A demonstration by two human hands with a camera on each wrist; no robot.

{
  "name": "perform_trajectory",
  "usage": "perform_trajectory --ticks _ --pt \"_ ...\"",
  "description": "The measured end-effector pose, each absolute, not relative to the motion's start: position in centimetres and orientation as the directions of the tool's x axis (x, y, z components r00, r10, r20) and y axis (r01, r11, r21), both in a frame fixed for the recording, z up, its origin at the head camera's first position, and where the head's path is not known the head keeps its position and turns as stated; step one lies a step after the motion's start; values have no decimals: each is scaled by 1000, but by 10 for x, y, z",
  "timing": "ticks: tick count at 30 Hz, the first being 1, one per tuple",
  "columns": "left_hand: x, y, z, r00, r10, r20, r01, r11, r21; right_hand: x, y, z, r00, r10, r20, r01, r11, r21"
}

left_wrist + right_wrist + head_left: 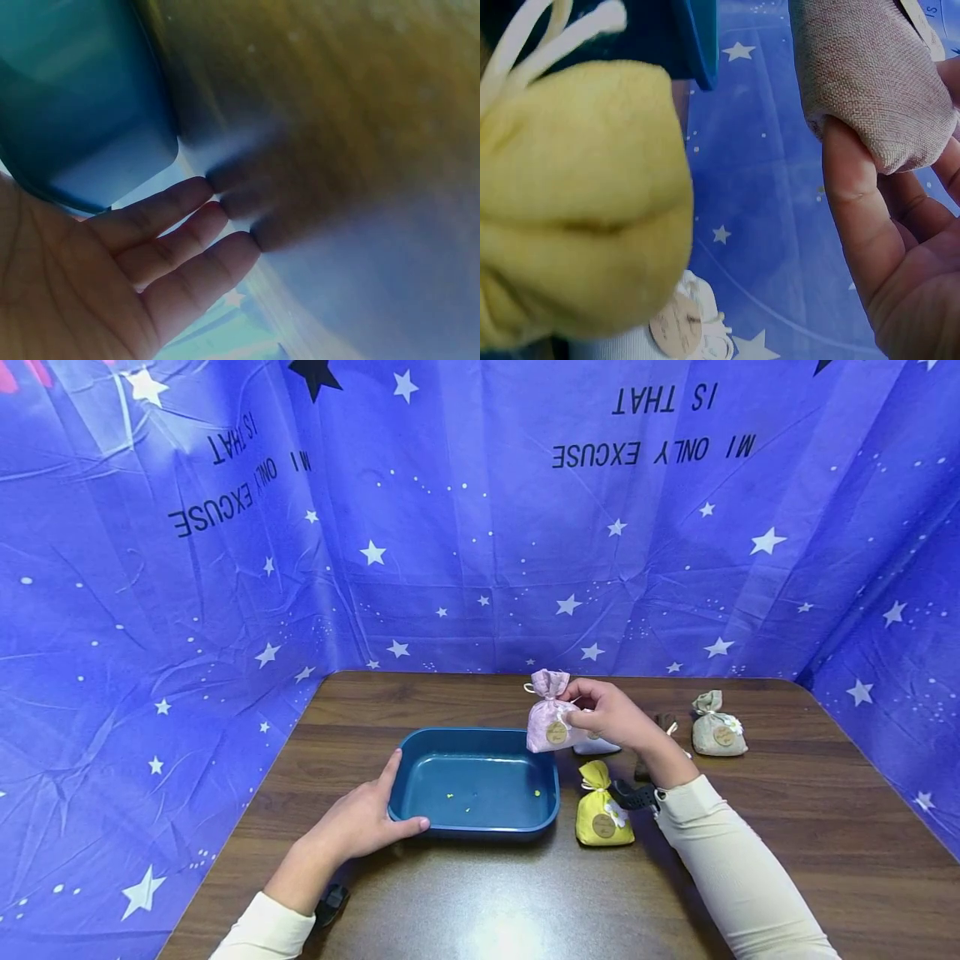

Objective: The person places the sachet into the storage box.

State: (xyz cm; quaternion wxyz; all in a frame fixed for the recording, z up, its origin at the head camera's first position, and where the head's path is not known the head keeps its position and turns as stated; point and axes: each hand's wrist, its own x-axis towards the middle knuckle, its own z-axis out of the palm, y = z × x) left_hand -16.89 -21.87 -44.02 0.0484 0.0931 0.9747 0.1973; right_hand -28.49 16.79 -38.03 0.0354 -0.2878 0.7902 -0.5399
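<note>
A small pink drawstring sachet with a round tag is held up by my right hand, beside the far right corner of a blue plastic tub. The right wrist view shows the sachet's woven cloth between thumb and fingers. At the tub's left end my left hand rests against its outside, thumb along the near rim. In the left wrist view the fingers of that hand are extended beside the tub wall. Tiny yellow bits lie on the tub floor.
A yellow sachet stands right of the tub, below my right wrist. Behind that hand are a whitish sachet and a brown one, both partly hidden. Farther right sits a beige-green sachet. Blue star-printed cloth surrounds the wooden table.
</note>
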Motion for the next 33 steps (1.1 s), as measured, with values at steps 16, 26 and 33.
perform_trajectory --ticks 16,26,33 --pt "-169 -219 -441 -980 194 -46 162 908 387 -291 141 -388 -809 -523 269 -436 227 -871" --pt "-169 -219 -440 -981 187 -57 151 910 387 -292 123 -386 -803 -539 253 -428 226 -875" --pt "-169 -219 -441 -982 181 -57 145 910 388 -271 106 -362 -782 -569 252 -440 219 -871"
